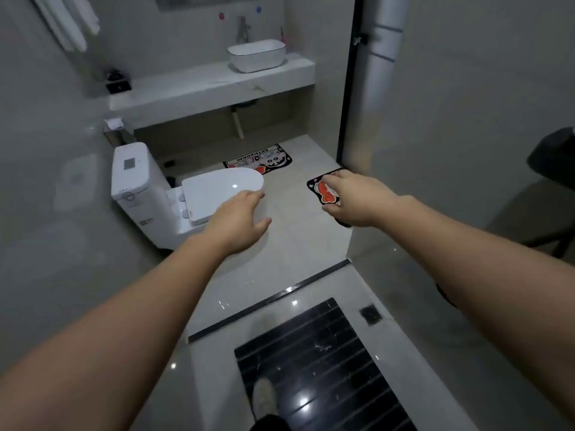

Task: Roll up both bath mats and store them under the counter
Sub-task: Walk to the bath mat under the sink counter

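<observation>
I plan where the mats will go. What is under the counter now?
Under the counter I see a drain pipe and bare floor, with one flat mat just in front. The left part is hidden behind the toilet.

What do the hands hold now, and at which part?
Nothing. The left hand and right hand are open in the air; both bath mats lie flat.

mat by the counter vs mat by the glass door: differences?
The mat by the counter lies in plain sight on the floor beside the toilet, its "BATHROOM" lettering readable. The mat by the glass door is mostly hidden by the right hand, so only a corner with a red figure shows. The first sits close to the counter; the second is nearer the person. Both lie flat, unrolled, black-edged with cartoon prints.
</observation>
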`<state>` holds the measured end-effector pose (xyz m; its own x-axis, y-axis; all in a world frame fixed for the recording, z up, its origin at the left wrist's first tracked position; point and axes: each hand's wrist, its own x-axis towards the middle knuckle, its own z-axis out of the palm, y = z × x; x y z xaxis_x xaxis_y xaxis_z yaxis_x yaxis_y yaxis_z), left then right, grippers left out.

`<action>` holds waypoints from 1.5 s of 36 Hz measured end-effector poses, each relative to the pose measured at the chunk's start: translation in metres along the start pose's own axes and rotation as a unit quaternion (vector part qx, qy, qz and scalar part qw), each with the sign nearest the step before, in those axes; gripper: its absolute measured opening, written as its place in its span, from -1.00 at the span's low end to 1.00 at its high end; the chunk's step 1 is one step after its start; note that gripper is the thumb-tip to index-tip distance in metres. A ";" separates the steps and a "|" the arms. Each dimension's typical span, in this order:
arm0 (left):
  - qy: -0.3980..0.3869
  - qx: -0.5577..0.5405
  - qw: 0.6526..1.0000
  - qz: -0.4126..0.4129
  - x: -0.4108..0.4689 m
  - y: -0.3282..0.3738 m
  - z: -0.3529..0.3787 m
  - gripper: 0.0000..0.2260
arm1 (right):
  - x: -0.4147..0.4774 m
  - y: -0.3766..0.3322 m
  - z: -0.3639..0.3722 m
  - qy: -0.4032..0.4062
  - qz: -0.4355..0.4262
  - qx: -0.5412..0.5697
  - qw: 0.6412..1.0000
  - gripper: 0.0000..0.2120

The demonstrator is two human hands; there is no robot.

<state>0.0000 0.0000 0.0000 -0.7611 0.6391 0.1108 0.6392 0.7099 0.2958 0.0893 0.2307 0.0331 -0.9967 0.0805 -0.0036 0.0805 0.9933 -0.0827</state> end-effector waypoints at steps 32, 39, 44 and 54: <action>-0.043 -0.047 0.998 0.011 0.267 -0.157 0.029 -0.49 | 0.277 0.057 0.046 0.024 0.102 0.034 0.994 -0.50; -0.031 -0.040 0.999 -0.014 0.328 -0.167 0.046 -0.49 | 0.333 0.097 0.052 0.012 0.093 0.039 0.995 -0.53; -0.034 -0.041 0.997 -0.049 0.383 -0.164 0.063 -0.48 | 0.385 0.137 0.057 -0.002 0.076 0.048 0.996 -0.53; -0.013 -0.035 0.994 -0.102 0.475 -0.143 0.081 -0.49 | 0.479 0.209 0.066 -0.029 0.046 0.058 0.997 -0.50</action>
<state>-0.4442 0.2260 -0.0669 -0.8706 0.4917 0.0176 0.4616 0.8039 0.3750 -0.3720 0.4710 -0.0516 -0.9839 0.1632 -0.0730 0.1745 0.9653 -0.1943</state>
